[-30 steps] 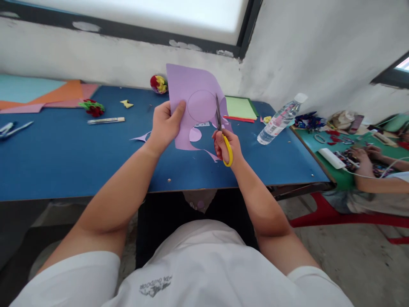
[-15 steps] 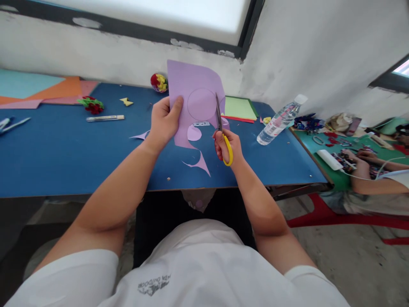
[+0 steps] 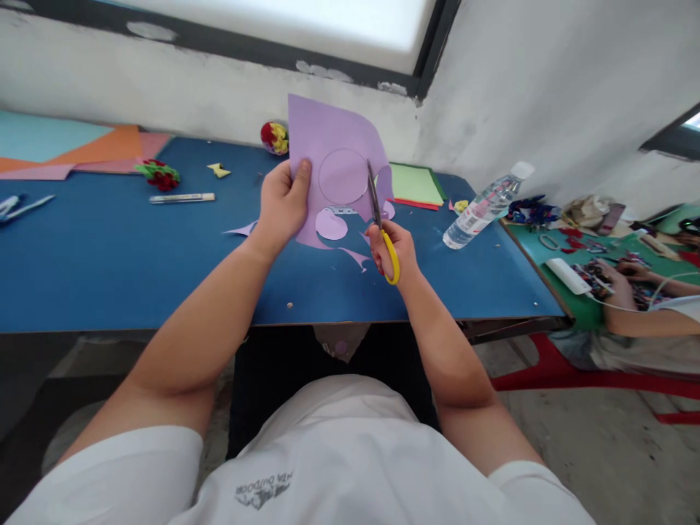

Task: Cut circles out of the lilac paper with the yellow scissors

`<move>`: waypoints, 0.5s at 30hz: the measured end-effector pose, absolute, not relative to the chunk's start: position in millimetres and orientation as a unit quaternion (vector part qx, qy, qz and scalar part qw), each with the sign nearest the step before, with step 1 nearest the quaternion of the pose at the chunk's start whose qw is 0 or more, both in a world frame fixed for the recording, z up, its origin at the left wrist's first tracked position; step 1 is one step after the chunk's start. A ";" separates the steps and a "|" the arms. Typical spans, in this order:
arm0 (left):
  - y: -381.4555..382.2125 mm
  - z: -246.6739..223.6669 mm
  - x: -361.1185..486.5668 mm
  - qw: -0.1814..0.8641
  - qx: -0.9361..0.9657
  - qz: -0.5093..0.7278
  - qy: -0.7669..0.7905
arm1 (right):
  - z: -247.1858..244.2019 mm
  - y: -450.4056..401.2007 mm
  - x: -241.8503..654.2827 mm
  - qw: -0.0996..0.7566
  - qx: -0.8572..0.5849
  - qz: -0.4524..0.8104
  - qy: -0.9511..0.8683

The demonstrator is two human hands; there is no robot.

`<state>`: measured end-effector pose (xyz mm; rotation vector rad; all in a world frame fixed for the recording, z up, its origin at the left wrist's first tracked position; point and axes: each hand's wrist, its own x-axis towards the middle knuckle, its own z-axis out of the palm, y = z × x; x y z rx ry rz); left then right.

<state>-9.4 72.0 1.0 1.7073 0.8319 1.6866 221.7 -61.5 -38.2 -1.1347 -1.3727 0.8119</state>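
My left hand (image 3: 285, 200) pinches the left edge of a sheet of purple paper (image 3: 328, 127), thumb in front, and holds it raised above the table. A drawn circle shows on the sheet, with a cut running along its lower right side. My right hand (image 3: 398, 251) is closed round the yellow handles of a pair of scissors (image 3: 374, 191), whose blades point up and lie at the circle's right edge. Below the sheet, a cut-out purple disc (image 3: 331, 224) and curved purple scraps (image 3: 354, 257) lie on the blue table.
A tilted water bottle (image 3: 484, 208) and green paper (image 3: 418, 186) are to the right. Leftward lie a marker (image 3: 182, 197), a red flower (image 3: 158, 175) and coloured sheets (image 3: 49, 142). A red and yellow ball (image 3: 274, 138) sits by the wall. Another person's hands (image 3: 617, 281) work at a green table.
The scissors' cut has gone further along the circle's lower right side. The strip right of the blades now hangs more apart from the circle, and the sheet has shifted slightly.
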 end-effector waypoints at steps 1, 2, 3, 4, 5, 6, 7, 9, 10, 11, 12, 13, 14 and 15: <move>71.2 1.8 -9.4 0.292 0.642 0.634 0.316 | -39.2 -60.6 222.3 0.557 -0.481 0.345 -0.583; 70.0 2.9 -9.3 0.290 0.643 0.632 0.320 | -40.0 -59.9 222.6 0.555 -0.480 0.347 -0.584; 68.5 4.3 -9.2 0.288 0.645 0.630 0.324 | -40.5 -59.2 222.5 0.554 -0.480 0.352 -0.582; 66.9 5.9 -9.1 0.288 0.647 0.625 0.329 | -40.7 -58.8 222.2 0.554 -0.480 0.358 -0.579; 65.1 7.5 -9.0 0.290 0.651 0.618 0.333 | -40.7 -58.5 221.7 0.554 -0.480 0.364 -0.575; 63.3 9.0 -8.8 0.292 0.655 0.610 0.336 | -40.5 -58.4 221.0 0.553 -0.481 0.369 -0.571; 61.6 10.5 -8.7 0.294 0.660 0.603 0.338 | -40.1 -58.5 220.3 0.553 -0.483 0.372 -0.568; 58.5 12.6 -8.4 0.299 0.668 0.594 0.333 | -39.0 -59.3 219.0 0.555 -0.482 0.377 -0.564; 57.5 13.3 -8.3 0.300 0.671 0.593 0.330 | -38.4 -59.8 218.4 0.556 -0.479 0.380 -0.563; 56.9 13.6 -8.2 0.300 0.672 0.592 0.329 | -37.6 -60.5 218.0 0.557 -0.475 0.383 -0.563; 57.0 13.6 -8.1 0.300 0.673 0.590 0.329 | -36.7 -61.3 217.6 0.558 -0.472 0.386 -0.563; 57.7 13.5 -8.2 0.300 0.674 0.589 0.329 | -35.6 -62.2 217.2 0.559 -0.470 0.387 -0.563; 59.1 13.3 -8.4 0.300 0.676 0.588 0.328 | -34.4 -63.1 216.7 0.559 -0.470 0.386 -0.563; 60.8 13.1 -8.9 0.302 0.678 0.586 0.324 | -33.1 -63.9 216.2 0.559 -0.473 0.383 -0.563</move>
